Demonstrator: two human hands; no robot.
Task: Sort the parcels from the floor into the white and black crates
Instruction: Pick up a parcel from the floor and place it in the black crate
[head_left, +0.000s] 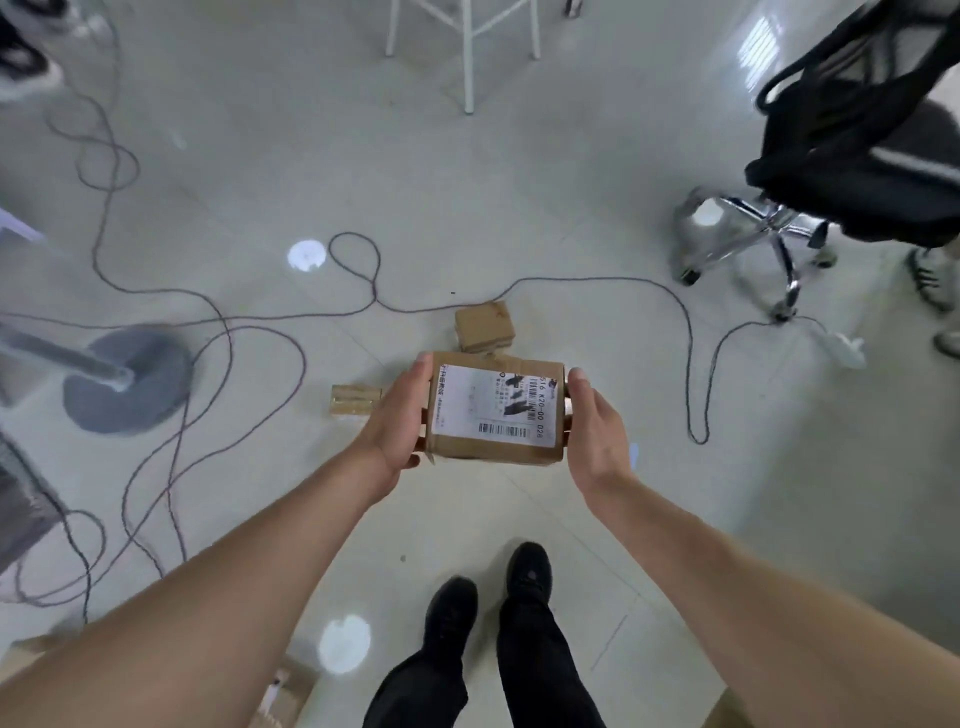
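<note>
A brown cardboard parcel (493, 452) with a white shipping label facing up is held above the floor in front of me. My left hand (400, 415) presses on its left end and my right hand (597, 426) on its right end. Two smaller cardboard parcels lie on the floor beyond it: a small box (484, 325) just behind the held one and a flat box (353, 399) to the left of my left hand. No white or black crate is in view.
Dark cables (228, 332) loop across the pale tiled floor at left and centre. A round grey stand base (127, 382) sits left. A black office chair (852, 156) with chrome legs stands at right, white stool legs (467, 52) at the top. More cardboard (283, 696) lies bottom left.
</note>
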